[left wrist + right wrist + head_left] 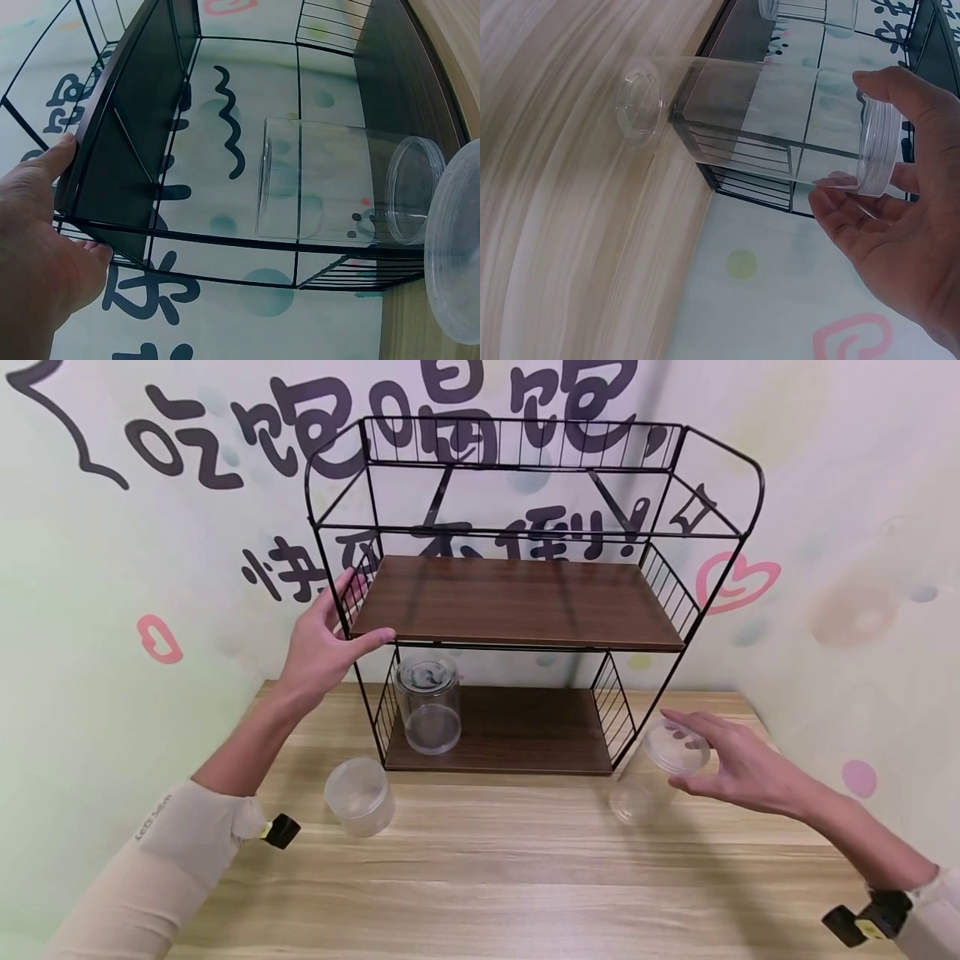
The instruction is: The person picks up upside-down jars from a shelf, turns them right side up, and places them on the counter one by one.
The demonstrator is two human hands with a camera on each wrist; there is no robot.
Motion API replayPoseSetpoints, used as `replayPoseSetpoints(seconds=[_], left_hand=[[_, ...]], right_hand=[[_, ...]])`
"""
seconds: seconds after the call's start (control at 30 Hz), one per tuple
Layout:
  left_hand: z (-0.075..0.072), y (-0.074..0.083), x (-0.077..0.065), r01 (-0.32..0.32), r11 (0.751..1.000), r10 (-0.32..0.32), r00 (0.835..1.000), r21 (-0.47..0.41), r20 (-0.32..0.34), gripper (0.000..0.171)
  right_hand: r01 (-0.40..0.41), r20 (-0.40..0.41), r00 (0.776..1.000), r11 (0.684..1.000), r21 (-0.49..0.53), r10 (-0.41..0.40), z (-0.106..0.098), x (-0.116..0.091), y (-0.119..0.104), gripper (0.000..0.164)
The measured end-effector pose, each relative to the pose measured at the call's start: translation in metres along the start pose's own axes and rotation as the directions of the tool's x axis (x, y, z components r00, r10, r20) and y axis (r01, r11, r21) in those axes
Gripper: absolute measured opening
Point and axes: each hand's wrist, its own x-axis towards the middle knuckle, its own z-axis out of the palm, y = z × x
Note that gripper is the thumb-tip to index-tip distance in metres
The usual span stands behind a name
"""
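Observation:
A black wire rack [525, 532] with dark wood-grain boards stands against the wall. My left hand [318, 647] grips the left end of its middle board [517, 602], thumb at the front edge and fingers behind the side wires. On the right, my right hand [738, 768] holds a tall clear jar [742, 120] by its lid [678, 747], with thumb and fingers curled round the rim. The jar is close to the rack's front right corner; whether its base touches the table cannot be told. Another clear jar [427, 718] stands upright on the lower board's left end.
A short translucent tub [360, 797] is on the wood-grain table [495, 877], just in front of the rack's left corner. Behind the rack rises a wall [847, 527] with large dark lettering and coloured shapes.

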Motion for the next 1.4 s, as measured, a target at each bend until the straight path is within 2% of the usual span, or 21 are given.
replayPoseSetpoints(seconds=[0.33, 0.5, 0.63, 0.77, 0.87, 0.97, 1.23, 1.4], left_hand=[[0.003, 0.0, 0.001, -0.009, 1.0, 0.009, 1.0, -0.008, 0.002, 0.094], [0.004, 0.0, 0.0, -0.014, 1.0, 0.014, 1.0, -0.004, 0.0, 0.094], [0.004, 0.0, 0.0, -0.025, 1.0, 0.025, 1.0, -0.001, 0.001, 0.094], [0.003, -0.002, 0.0, -0.049, 0.998, 0.049, 0.999, -0.026, -0.004, 0.094], [0.003, -0.003, -0.001, -0.063, 0.997, 0.063, 0.998, -0.047, -0.013, 0.093], [0.003, -0.005, -0.001, -0.068, 0.996, 0.067, 0.998, -0.058, -0.018, 0.093], [0.004, -0.007, 0.0, -0.08, 0.994, 0.079, 0.997, -0.069, -0.02, 0.092], [0.005, -0.007, 0.0, -0.073, 0.995, 0.072, 0.997, -0.068, -0.018, 0.092]], right_hand=[[0.011, -0.037, 0.999, 0.999, -0.04, -0.013, -0.005, -0.005, -0.002, 0.088], [0.036, -0.098, 0.994, 0.997, -0.07, -0.043, -0.01, -0.007, -0.008, 0.088], [0.1, -0.172, 0.979, 0.992, -0.071, -0.111, -0.014, -0.006, -0.02, 0.082], [0.187, -0.223, 0.953, 0.977, -0.106, -0.207, -0.016, 0.0, -0.039, 0.081], [0.22, -0.229, 0.943, 0.968, -0.12, -0.242, -0.014, 0.006, -0.054, 0.081], [0.234, -0.219, 0.943, 0.967, -0.099, -0.251, -0.011, 0.012, -0.065, 0.078], [0.228, -0.199, 0.952, 0.972, -0.051, -0.234, 0.002, 0.031, -0.079, 0.078], [0.2, -0.169, 0.966, 0.98, 0.009, -0.196, 0.012, 0.041, -0.083, 0.076]])
